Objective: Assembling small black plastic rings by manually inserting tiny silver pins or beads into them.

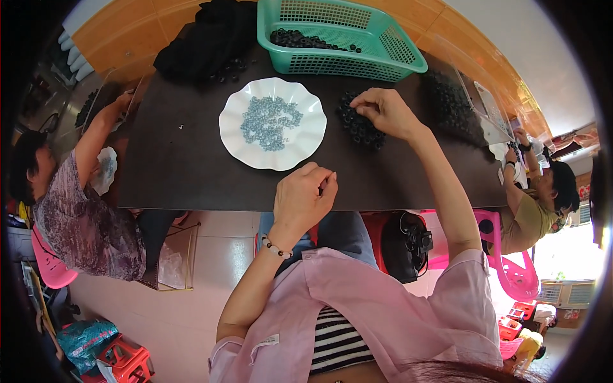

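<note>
My left hand [302, 199] is closed at the table's near edge, below the plate, with a small dark piece [322, 189] showing between thumb and fingers. My right hand [391, 115] reaches over a pile of small black round pieces [367, 136], fingertips pinched together at its upper edge. Whether a piece is between those fingertips I cannot make out. Left of the pile, a white plate with a wavy rim [233, 137] carries many tiny clear bluish pieces [268, 121].
A green plastic basket [348, 66] with more black pieces stands at the table's far side. Black cloth [204, 45] lies far left, a bag of black pieces [454, 105] far right. Co-workers sit left [89, 210] and right [533, 204] of the dark table [185, 172].
</note>
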Demonstrator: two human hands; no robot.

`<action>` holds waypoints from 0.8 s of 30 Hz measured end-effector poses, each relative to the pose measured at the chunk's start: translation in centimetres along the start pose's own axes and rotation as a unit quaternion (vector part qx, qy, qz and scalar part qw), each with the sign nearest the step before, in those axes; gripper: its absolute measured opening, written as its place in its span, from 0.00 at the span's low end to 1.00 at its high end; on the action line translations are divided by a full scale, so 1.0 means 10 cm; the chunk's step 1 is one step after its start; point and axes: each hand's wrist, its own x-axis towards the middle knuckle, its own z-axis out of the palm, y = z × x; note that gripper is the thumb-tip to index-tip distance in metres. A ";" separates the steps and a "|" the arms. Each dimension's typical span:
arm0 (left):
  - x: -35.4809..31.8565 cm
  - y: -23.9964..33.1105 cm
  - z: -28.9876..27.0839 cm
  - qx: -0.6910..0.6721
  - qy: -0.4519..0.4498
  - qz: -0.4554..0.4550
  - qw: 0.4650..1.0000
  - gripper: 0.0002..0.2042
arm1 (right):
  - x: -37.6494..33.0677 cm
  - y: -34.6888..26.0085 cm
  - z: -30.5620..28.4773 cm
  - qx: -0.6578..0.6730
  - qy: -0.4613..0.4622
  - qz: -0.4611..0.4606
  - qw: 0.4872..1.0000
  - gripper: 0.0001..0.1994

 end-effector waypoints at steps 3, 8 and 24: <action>-0.01 -0.01 -0.01 0.002 0.003 0.013 1.000 0.04 | 0.03 -0.05 0.02 -0.013 -0.012 -0.005 1.000 0.08; -0.01 -0.04 0.00 0.004 0.001 0.023 1.000 0.04 | 0.14 0.01 0.07 -0.069 -0.011 -0.064 0.995 0.11; 0.04 -0.05 -0.02 -0.015 0.017 0.001 1.000 0.05 | 0.16 -0.19 0.17 -0.007 0.013 -0.037 0.999 0.10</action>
